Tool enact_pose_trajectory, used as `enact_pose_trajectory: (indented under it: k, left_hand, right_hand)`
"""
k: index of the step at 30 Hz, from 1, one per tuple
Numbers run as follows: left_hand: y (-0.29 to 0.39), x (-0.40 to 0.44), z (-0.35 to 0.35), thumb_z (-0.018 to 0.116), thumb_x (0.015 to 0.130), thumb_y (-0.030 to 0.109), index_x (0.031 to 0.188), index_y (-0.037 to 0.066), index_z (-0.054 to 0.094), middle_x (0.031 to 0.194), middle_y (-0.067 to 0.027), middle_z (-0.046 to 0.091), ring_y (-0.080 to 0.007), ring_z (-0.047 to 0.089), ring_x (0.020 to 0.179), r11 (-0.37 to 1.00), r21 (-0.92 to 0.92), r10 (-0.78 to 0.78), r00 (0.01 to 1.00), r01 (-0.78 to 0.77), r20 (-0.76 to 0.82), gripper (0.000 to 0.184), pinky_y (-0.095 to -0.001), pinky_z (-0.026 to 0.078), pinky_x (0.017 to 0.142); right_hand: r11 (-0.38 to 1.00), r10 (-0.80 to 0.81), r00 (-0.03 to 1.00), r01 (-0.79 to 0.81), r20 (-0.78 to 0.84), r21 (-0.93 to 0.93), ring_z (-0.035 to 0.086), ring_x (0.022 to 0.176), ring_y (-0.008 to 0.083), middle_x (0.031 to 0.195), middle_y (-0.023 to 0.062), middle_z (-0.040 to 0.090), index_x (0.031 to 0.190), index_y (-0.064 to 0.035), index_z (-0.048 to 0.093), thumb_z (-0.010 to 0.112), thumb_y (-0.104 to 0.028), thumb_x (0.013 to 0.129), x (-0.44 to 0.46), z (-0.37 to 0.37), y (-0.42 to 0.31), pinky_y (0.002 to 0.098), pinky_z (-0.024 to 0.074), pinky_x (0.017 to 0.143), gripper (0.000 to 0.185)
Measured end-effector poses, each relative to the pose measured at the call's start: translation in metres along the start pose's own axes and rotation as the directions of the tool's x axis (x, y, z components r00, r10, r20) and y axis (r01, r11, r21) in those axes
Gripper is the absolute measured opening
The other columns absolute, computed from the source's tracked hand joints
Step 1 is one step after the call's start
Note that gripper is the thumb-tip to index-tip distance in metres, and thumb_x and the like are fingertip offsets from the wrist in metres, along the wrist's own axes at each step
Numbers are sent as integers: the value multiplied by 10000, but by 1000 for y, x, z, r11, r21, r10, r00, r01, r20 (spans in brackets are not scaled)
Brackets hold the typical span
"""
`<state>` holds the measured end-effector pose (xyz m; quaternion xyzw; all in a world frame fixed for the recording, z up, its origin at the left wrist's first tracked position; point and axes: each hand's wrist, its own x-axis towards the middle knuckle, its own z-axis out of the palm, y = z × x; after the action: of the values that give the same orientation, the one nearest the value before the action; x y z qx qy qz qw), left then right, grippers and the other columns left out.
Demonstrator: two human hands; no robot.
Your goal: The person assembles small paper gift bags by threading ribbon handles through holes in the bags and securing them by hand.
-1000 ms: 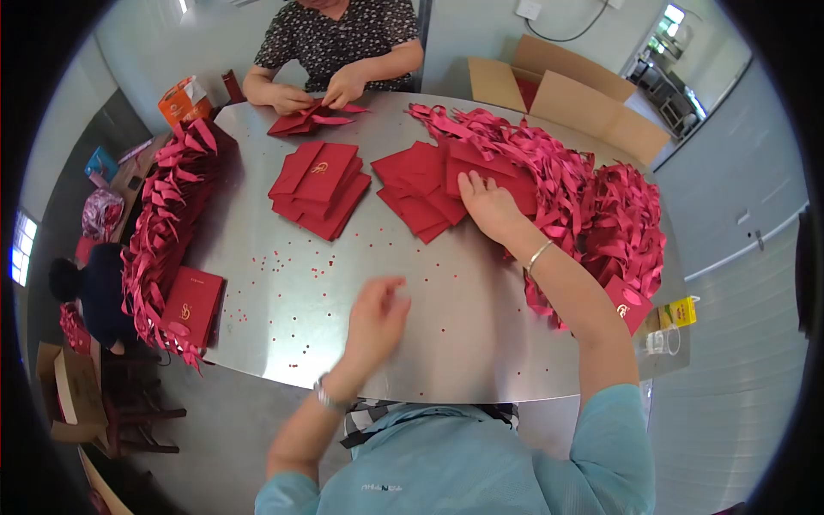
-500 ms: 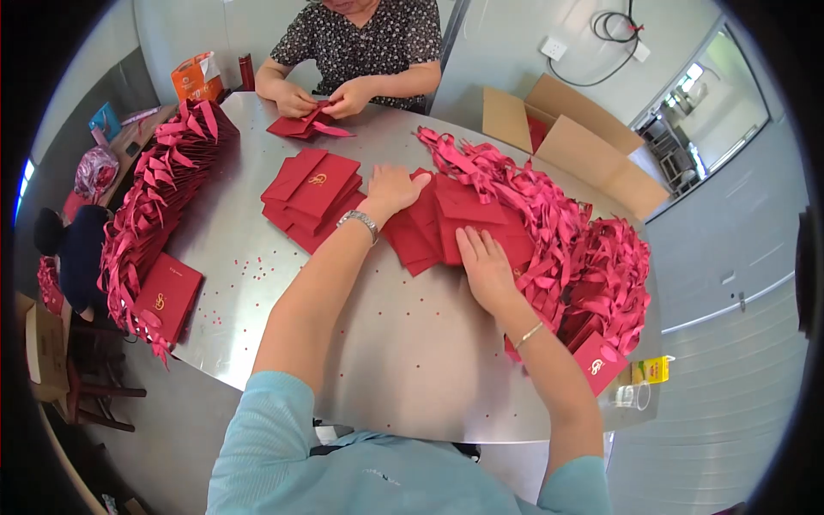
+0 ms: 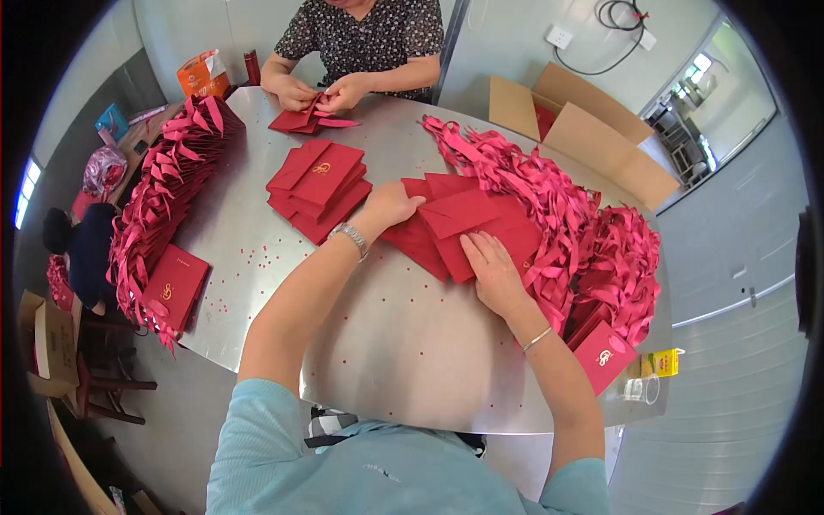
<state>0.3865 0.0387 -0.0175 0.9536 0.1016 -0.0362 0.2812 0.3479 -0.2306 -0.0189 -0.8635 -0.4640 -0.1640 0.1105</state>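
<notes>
"What is at the left end?"

"On the shiny grey metal table [image 3: 403,378], a long row of red paper packets with pink ribbons [image 3: 172,193] stands packed tight. A flat red packet with a gold emblem [image 3: 178,287] leans at its near end."

"And next along?"

"Tiny red dots are scattered there, then comes an uneven stack of flat red paper packets [image 3: 322,176], gold emblem uppermost. Beyond it, across the table, a co-worker's hands [image 3: 346,92] pinch a red piece with a pink ribbon."

"Where is the wearer's left hand [image 3: 390,208]?"

"At the left side of a fanned pile of red paper packets [image 3: 468,215], thumb towards it. Its fingers are mostly hidden, so I cannot tell whether it grips anything."

"The right hand [image 3: 495,273]?"

"Well apart from the left, fingers stretched out flat on the near part of that same pile, in the middle of the table."

"Further right?"

"A thick tangle of glossy pink ribbons [image 3: 554,202] touches the pile. Behind it sits an open brown cardboard box [image 3: 601,150]; at the near corner, a yellow drink carton [image 3: 661,364] beside a clear plastic cup [image 3: 641,390]."
</notes>
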Motion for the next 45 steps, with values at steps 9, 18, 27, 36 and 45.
enact_pose_trajectory:
  k: [9, 18, 27, 36, 45]
  left_hand:
    - [-25, -105, 5, 671, 825, 278, 1074, -36, 623, 1034, -268, 650, -433, 608, 1007, 957, -285, 6, 984, -57, -176, 404, -461, 488, 870]
    - [19, -22, -5, 613, 864, 347, 1117, -26, 610, 1100, -254, 637, -397, 603, 1041, 967, 115, 246, 950, -227, -190, 451, -449, 480, 904]
    - [-30, -69, -4, 557, 844, 321, 1084, -5, 644, 1053, -249, 658, -396, 619, 1016, 982, -133, 136, 991, -135, -4, 415, -447, 483, 907]
    - [1, -145, -29, 667, 850, 242, 1147, 6, 587, 1144, -208, 605, -388, 571, 1062, 961, 92, 278, 902, -262, -331, 388, -461, 471, 880]
    - [71, -52, 34, 575, 907, 399, 1171, 37, 621, 1193, -179, 623, -386, 569, 1112, 732, 48, 680, 733, -680, 18, 450, -444, 458, 947]
  right_hand:
    - [963, -256, 963, 246, 87, 112, 465, 1263, 337, 1296, 148, 514, 1301, -50, 517, 545, 2, 782, -23, -24, -9, 466, 345, 1116, 523]
    - [938, -338, 936, 327, 94, 114, 449, 1291, 327, 1314, 139, 510, 1312, -59, 509, 547, 4, 779, -26, -24, -9, 460, 343, 1120, 538]
    - [902, -396, 915, 373, 74, 217, 513, 1232, 325, 1298, 160, 529, 1285, -34, 521, 547, -30, 803, -27, -32, -15, 461, 388, 1090, 483]
    - [812, -563, 826, 547, 21, 204, 546, 1212, 279, 1255, 129, 572, 1218, -60, 573, 528, -87, 846, -31, -37, -47, 432, 425, 1075, 376]
    - [668, -721, 692, 695, 2, 266, 550, 1213, 259, 1238, 109, 586, 1217, -80, 575, 552, -94, 838, -19, -41, -86, 439, 412, 1091, 380]
